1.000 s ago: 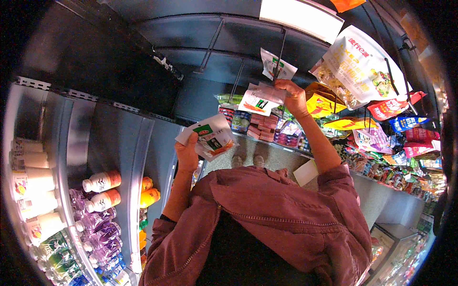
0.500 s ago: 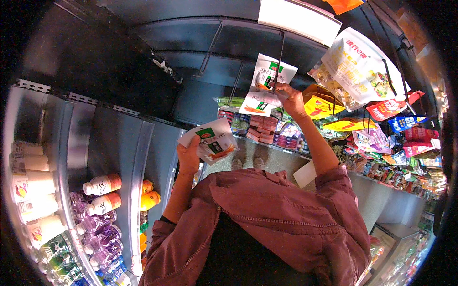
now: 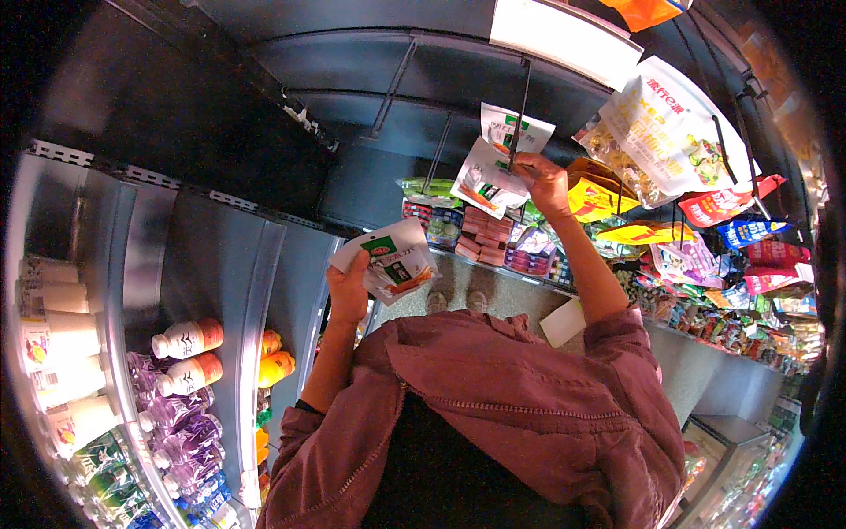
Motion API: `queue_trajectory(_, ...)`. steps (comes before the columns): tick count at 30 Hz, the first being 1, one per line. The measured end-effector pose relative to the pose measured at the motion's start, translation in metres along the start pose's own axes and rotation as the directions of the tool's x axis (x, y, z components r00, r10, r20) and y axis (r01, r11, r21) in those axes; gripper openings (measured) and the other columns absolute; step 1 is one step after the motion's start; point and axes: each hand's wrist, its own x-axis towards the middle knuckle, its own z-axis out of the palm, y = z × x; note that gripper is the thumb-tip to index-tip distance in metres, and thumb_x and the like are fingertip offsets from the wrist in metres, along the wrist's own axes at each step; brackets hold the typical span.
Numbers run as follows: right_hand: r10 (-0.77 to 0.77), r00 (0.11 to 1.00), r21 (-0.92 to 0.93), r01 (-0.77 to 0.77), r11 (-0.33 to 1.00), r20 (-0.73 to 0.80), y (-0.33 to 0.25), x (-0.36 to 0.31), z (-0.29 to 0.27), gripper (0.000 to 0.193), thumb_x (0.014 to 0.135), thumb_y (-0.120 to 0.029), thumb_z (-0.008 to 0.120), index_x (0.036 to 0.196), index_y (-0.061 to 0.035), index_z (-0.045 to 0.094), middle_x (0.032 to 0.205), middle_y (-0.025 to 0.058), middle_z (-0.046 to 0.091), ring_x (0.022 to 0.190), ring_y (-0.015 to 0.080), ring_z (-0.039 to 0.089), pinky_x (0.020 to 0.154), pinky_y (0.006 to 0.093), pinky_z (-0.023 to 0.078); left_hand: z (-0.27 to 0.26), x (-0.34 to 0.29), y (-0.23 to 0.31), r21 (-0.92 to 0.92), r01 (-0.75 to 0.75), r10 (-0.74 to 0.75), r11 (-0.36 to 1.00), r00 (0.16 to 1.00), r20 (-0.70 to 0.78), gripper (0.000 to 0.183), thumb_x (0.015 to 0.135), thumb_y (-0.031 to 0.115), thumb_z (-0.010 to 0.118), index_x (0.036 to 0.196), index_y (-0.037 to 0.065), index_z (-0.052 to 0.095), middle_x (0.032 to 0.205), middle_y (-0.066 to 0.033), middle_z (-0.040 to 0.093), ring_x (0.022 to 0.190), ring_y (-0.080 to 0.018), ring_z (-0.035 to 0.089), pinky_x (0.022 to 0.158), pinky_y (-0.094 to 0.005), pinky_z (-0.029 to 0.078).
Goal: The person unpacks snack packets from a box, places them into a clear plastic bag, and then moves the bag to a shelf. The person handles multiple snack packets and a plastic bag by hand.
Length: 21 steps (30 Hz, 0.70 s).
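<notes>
My left hand (image 3: 349, 289) is closed on the edge of a white snack packet (image 3: 393, 257) with a green label and an orange food picture. Up at the display hooks, my right hand (image 3: 546, 185) pinches the edge of a similar white packet (image 3: 480, 179), which hangs tilted by a thin metal hook (image 3: 523, 93). Behind it, another white packet (image 3: 533, 134) of the same look hangs on that hook. Whether the pinched packet is threaded on the hook cannot be made out.
A large pouch (image 3: 656, 132) hangs at right, near yellow bags (image 3: 599, 198) and a red bag (image 3: 718, 204). Pink packs (image 3: 485, 234) lie on a lower shelf. Shelves with white-and-orange bottles (image 3: 189, 339) and purple bottles (image 3: 189, 423) stand on the left. Bare hooks (image 3: 392, 88) project at the back.
The packet in my right hand has turned from folded and edge-on to showing its front. My right hand shifted slightly. My left hand and its packet stayed nearly still.
</notes>
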Motion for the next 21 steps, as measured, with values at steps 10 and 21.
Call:
queue_trajectory(10, 0.153, 0.982, 0.029, -0.157, 0.987, 0.109, -0.002, 0.007, -0.01, 0.014, 0.086, -0.014, 0.072, 0.096, -0.0039, 0.073, 0.092, 0.0074, 0.074, 0.082, 0.0135, 0.07, 0.075, 0.0279, 0.054, 0.008, 0.0, 0.003, 0.023, 0.0, 0.0, 1.0, 1.0, 0.002, 0.023, 0.094, 0.011, 0.064, 0.113, -0.001, 0.066, 0.104, -0.0061, 0.07, 0.095, -0.0161, 0.066, 0.085, -0.0318, 0.053)
queue_trajectory(21, 0.286, 0.926, -0.188, -0.244, 0.951, 0.247, 0.01, -0.015, -0.031, 0.014, 0.083, -0.014, 0.073, 0.092, -0.0033, 0.073, 0.085, 0.0091, 0.073, 0.075, 0.0147, 0.068, 0.071, 0.0296, 0.054, 0.051, 0.013, 0.018, 0.519, 0.108, -0.304, 0.848, 0.901, 0.309, 0.018, 0.091, 0.009, 0.066, 0.108, 0.003, 0.071, 0.096, -0.0029, 0.068, 0.087, -0.01, 0.062, 0.076, -0.0289, 0.053)
